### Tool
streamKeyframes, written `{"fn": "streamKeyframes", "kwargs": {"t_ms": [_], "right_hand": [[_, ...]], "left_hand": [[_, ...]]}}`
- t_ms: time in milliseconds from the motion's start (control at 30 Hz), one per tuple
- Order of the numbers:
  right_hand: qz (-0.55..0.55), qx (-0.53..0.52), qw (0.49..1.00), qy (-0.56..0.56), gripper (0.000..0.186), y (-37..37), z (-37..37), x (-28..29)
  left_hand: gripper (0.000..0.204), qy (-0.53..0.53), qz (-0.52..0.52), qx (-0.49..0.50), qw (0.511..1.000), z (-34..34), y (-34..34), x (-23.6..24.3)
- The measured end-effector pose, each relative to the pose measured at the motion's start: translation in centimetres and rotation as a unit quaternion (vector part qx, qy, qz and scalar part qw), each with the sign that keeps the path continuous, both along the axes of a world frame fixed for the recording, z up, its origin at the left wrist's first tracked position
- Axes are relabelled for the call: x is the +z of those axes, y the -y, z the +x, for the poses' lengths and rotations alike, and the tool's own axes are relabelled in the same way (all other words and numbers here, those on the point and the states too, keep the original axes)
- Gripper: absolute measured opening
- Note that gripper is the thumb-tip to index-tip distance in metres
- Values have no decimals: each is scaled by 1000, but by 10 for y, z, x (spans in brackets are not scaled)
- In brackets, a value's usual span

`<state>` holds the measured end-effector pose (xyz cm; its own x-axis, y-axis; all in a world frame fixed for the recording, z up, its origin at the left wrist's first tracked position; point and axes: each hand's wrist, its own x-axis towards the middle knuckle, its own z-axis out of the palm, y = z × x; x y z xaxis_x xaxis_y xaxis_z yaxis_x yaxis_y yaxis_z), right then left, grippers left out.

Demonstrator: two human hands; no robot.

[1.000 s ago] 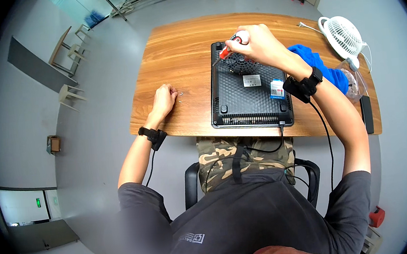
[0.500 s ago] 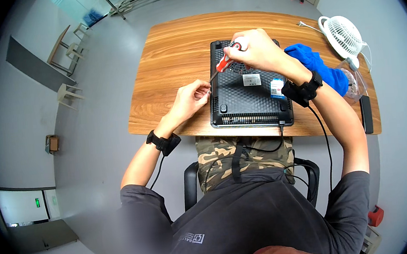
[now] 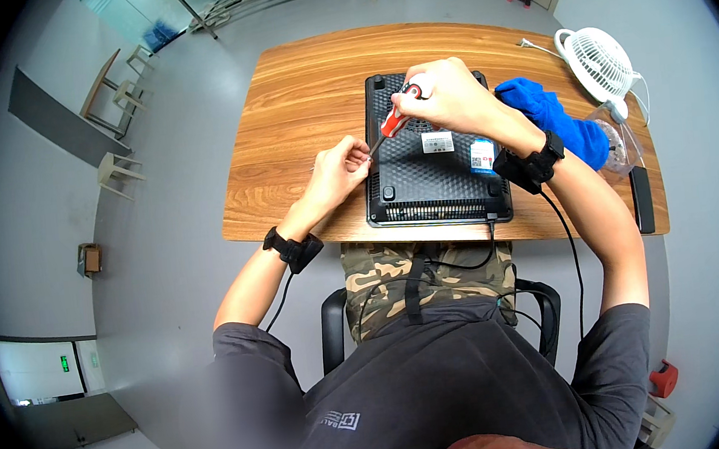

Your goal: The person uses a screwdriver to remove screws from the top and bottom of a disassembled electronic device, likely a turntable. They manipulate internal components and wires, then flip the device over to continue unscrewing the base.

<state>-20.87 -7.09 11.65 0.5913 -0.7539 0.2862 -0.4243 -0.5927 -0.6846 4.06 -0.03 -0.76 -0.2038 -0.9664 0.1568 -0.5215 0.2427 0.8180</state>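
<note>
A flat black device that looks like a laptop cooling pad (image 3: pixel 429 186) lies underside up on the table, with rubber feet, a round fan grille and two stickers showing. My right hand (image 3: pixel 456 101) is closed around the red and white handle of a screwdriver (image 3: pixel 393 123) above it. The screwdriver slants down to the left, its tip at the device's left edge beside my left fingertips. My left hand (image 3: pixel 338 173) is pinched at that same edge; whatever its fingers hold is too small to name.
Right of the device lie a blue cloth (image 3: pixel 551 118), a clear plastic container (image 3: pixel 622 146) and a black oblong object (image 3: pixel 643 200). A white fan (image 3: pixel 598 62) stands at the table's (image 3: pixel 280 103) far right. A black cable (image 3: pixel 492 243) runs from the device's near edge.
The whole view has shifted slightly. My right hand and the screwdriver have come a little nearer to me over the device. My left hand keeps its pinch at the left edge.
</note>
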Motion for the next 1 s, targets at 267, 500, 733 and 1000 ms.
{"fn": "streamKeyframes", "kwargs": {"t_ms": [267,500,733,1000], "right_hand": [[4,-8,1000,-12,41,-7,2,5],[9,5,1000,8,43,-2,3,0],[62,-7,998,-17,47,-7,5,8],[-13,33,999,-7,39,-5,15,0]], "left_hand": [[20,8,-20,-12,1000,0,-1,1],[21,31,-71,-29,997,-4,-4,-1],[26,3,-70,-22,997,-6,-10,0],[29,28,-106,-49,993,0,-13,4]]}}
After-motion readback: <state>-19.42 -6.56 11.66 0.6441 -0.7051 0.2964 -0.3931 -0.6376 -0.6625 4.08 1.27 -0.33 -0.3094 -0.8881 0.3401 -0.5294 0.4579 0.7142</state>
